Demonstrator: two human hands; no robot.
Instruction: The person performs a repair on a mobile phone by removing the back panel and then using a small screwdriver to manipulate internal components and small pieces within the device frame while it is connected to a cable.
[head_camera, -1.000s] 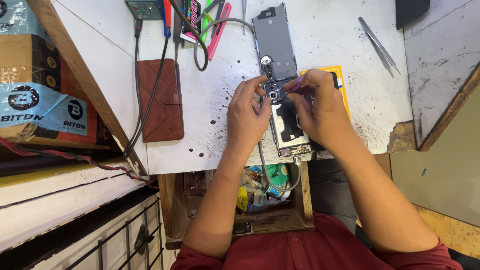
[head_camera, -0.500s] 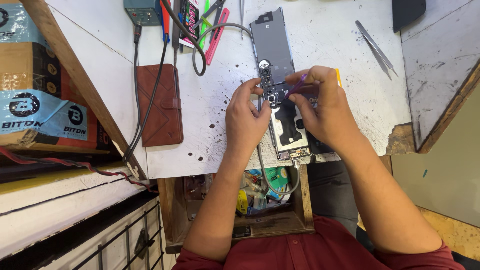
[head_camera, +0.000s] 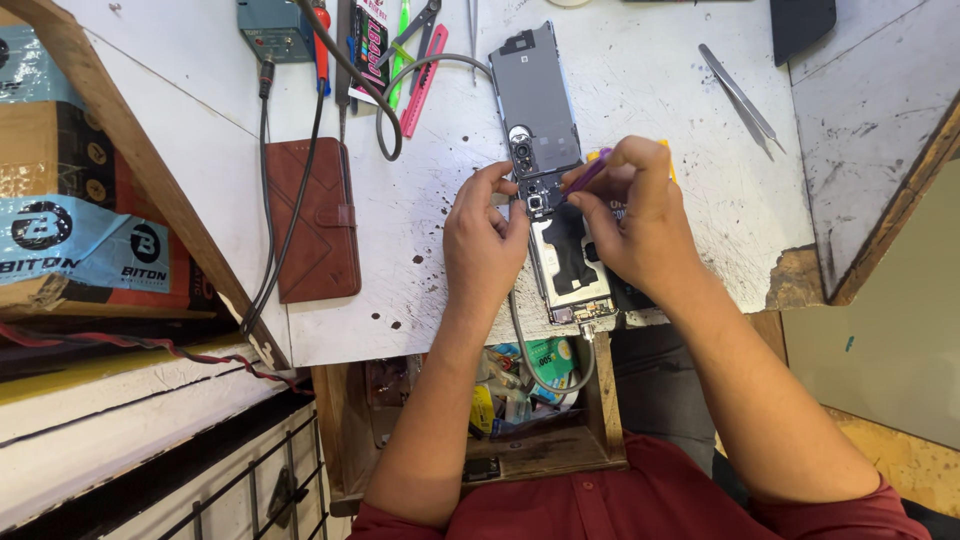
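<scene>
An opened phone (head_camera: 562, 262) lies on the white worktable (head_camera: 660, 90), its insides facing up. A grey back cover (head_camera: 535, 95) lies just beyond it. My left hand (head_camera: 484, 238) steadies the phone's left edge near the camera module (head_camera: 533, 186). A purple tool (head_camera: 588, 172) is pinched in my right hand (head_camera: 630, 222), its tip touching the phone's upper part. A grey cable (head_camera: 528, 350) runs from the phone's bottom end down into the drawer.
A brown wallet case (head_camera: 312, 218) lies left of my hands. Screwdrivers and pens (head_camera: 400, 50) sit at the table's far edge, metal tweezers (head_camera: 742, 95) at the right. An open drawer (head_camera: 500, 400) with small parts sits under the table edge. Cardboard boxes (head_camera: 70, 200) stand at the left.
Both hands stay on the phone. My right hand has shifted slightly up along the phone with the purple tool; the view has drifted a little.
</scene>
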